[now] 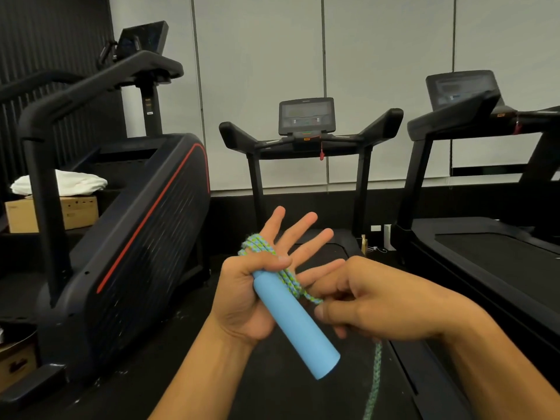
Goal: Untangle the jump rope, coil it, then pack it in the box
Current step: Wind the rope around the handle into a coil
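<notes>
Sitting on a ledge behind the stair-climber machine at far left, one brown cardboard box has its flaps closed, so its contents cannot be told; a folded white cloth lies on top of it. A second cardboard box shows partly at the lower left edge, its inside hidden as well. One jump rope is in view, a braided cord speckled green and blue, with one smooth, matte, light-blue cylindrical handle visible. The left hand is raised palm up with its four fingers spread and nearly straight, while the thumb presses the top of the handle down against the palm, pinning it; several turns of cord wrap round the base of the fingers beside the thumb. The handle slants down and to the right out of the palm. The right hand is just beside the left one, its thumb and curled fingers pinching the cord where it leaves the wrapped turns; below this hand a single strand hangs down toward the dark floor. Two black treadmills stand behind the hands, one treadmill straight ahead with a grey console screen and a red safety clip dangling, another treadmill at right, both against a pale panelled wall.
</notes>
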A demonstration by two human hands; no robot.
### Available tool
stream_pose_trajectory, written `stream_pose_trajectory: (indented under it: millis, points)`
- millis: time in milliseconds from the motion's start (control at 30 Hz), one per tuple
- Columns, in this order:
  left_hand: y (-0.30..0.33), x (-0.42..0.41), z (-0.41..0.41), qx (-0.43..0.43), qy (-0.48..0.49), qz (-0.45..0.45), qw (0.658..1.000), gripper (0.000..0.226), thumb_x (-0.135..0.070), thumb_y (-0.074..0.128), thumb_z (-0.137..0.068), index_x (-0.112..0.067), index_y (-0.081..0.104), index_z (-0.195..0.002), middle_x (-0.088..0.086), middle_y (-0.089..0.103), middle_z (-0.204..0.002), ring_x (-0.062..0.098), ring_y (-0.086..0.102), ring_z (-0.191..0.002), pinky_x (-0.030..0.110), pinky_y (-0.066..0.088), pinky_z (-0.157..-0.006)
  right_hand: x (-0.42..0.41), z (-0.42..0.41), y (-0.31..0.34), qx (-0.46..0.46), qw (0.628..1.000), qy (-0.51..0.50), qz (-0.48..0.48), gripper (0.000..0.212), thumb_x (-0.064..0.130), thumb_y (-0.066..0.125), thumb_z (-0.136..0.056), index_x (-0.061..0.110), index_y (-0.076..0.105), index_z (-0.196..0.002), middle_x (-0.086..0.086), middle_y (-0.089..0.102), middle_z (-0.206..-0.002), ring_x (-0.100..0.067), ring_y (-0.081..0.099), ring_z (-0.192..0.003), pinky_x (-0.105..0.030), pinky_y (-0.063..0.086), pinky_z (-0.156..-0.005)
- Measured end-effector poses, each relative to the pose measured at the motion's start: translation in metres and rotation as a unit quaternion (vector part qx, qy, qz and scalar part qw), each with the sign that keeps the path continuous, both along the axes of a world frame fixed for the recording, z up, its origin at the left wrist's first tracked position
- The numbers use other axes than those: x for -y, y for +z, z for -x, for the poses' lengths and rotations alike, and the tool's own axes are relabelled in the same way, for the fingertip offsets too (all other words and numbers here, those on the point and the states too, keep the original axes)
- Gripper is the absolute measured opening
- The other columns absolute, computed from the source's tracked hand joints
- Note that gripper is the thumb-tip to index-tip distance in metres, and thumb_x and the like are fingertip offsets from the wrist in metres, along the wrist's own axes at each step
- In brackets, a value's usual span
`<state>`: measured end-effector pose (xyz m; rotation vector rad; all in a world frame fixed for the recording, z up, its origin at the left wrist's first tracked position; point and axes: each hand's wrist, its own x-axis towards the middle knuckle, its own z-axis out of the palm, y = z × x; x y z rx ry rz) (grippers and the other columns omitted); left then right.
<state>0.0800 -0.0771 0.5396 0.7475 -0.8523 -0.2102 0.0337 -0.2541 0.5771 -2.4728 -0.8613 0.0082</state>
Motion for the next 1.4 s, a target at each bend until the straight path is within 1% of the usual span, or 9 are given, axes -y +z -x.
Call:
stream_pose_trajectory:
  millis: [167, 367, 500, 567, 700, 900, 1133, 1267, 1400]
  points:
    - [-0.001, -0.004, 0.004, 0.033, 0.054, -0.085, 0.994, 0.107, 0.004, 0.062, -0.06, -0.057, 0.039, -0.144, 0.0, 0.046, -0.156, 0.038, 0.046, -0.14, 0.067, 0.039, -0.108, 0.002, -0.002, -0.002, -0.005, 0.999, -0.023, -0.035, 0.01, 0.021, 0.064, -0.092, 0.021, 0.073, -0.093, 0.006, 0.063, -0.059, -0.011, 0.057, -0.055, -0.024, 0.048, -0.052]
    - [-0.004, -0.002, 0.004, 0.077, -0.011, -0.159, 0.984, 0.109, 0.009, 0.059, -0.069, -0.059, 0.026, -0.148, 0.0, 0.034, -0.163, 0.041, 0.04, -0.143, 0.065, 0.023, -0.116, 0.009, -0.007, 0.0, 0.061, 0.996, -0.025, -0.055, 0.004, 0.024, 0.071, -0.084, 0.022, 0.075, -0.084, -0.003, 0.068, -0.068, -0.01, 0.055, -0.056, -0.035, 0.051, -0.06]
    - [-0.006, 0.001, 0.003, 0.029, -0.006, -0.185, 0.982, 0.081, 0.005, 0.056, -0.076, -0.03, 0.044, -0.149, 0.014, 0.066, -0.13, 0.032, 0.067, -0.115, 0.068, 0.037, -0.108, 0.006, -0.007, 0.0, 0.103, 0.984, 0.006, -0.147, 0.008, 0.015, 0.072, -0.084, 0.023, 0.072, -0.084, -0.001, 0.074, -0.085, -0.017, 0.068, -0.075, -0.044, 0.057, -0.074]
    - [-0.003, 0.005, 0.005, 0.025, 0.016, -0.205, 0.978, 0.048, 0.003, 0.051, -0.079, -0.007, 0.064, -0.124, 0.019, 0.069, -0.12, 0.032, 0.071, -0.103, 0.063, 0.05, -0.099, 0.006, -0.009, 0.0, 0.122, 0.974, 0.013, -0.188, 0.012, 0.008, 0.071, -0.085, 0.02, 0.072, -0.085, 0.003, 0.075, -0.09, -0.013, 0.072, -0.083, -0.041, 0.059, -0.078]
    - [-0.001, 0.003, 0.008, -0.004, 0.021, -0.227, 0.974, 0.03, -0.002, 0.054, -0.076, -0.007, 0.076, -0.096, 0.017, 0.073, -0.089, 0.03, 0.072, -0.076, 0.04, 0.062, -0.072, 0.003, -0.009, -0.002, 0.139, 0.967, 0.023, -0.211, 0.01, 0.011, 0.074, -0.085, 0.019, 0.071, -0.091, -0.002, 0.076, -0.086, -0.015, 0.07, -0.064, -0.024, 0.054, -0.064]
    - [-0.008, 0.007, 0.008, 0.001, -0.069, -0.317, 0.946, 0.03, -0.004, 0.059, -0.083, -0.007, 0.067, -0.112, 0.025, 0.066, -0.108, 0.035, 0.072, -0.084, 0.041, 0.061, -0.074, -0.001, -0.018, -0.004, 0.198, 0.946, -0.009, -0.255, 0.016, 0.01, 0.081, -0.077, 0.02, 0.073, -0.086, 0.004, 0.072, -0.074, -0.003, 0.057, -0.053, -0.016, 0.046, -0.055]
    - [-0.018, 0.015, 0.002, 0.007, -0.178, -0.344, 0.922, 0.041, -0.012, 0.048, -0.094, -0.006, 0.052, -0.135, 0.027, 0.065, -0.122, 0.041, 0.068, -0.109, 0.053, 0.056, -0.09, 0.003, -0.032, -0.015, 0.093, 0.929, 0.009, -0.357, 0.018, 0.004, 0.081, -0.075, 0.018, 0.074, -0.083, 0.005, 0.069, -0.068, -0.005, 0.054, -0.054, -0.017, 0.048, -0.057]
    - [-0.016, 0.014, 0.001, -0.014, -0.149, -0.347, 0.926, 0.036, -0.018, 0.053, -0.094, -0.008, 0.059, -0.128, 0.027, 0.067, -0.12, 0.04, 0.07, -0.104, 0.047, 0.059, -0.086, 0.01, -0.037, -0.017, 0.069, 0.908, 0.004, -0.412, 0.015, 0.004, 0.08, -0.074, 0.008, 0.073, -0.087, 0.001, 0.069, -0.069, -0.022, 0.056, -0.059, -0.027, 0.053, -0.057]
    - [-0.017, 0.018, -0.001, -0.035, -0.141, -0.364, 0.92, 0.046, -0.019, 0.048, -0.097, -0.007, 0.045, -0.141, 0.027, 0.067, -0.117, 0.036, 0.075, -0.09, 0.036, 0.063, -0.074, 0.011, -0.038, -0.017, 0.03, 0.89, 0.021, -0.455, 0.014, 0.004, 0.078, -0.074, 0.007, 0.072, -0.086, -0.001, 0.068, -0.068, -0.017, 0.059, -0.052, -0.024, 0.054, -0.055]
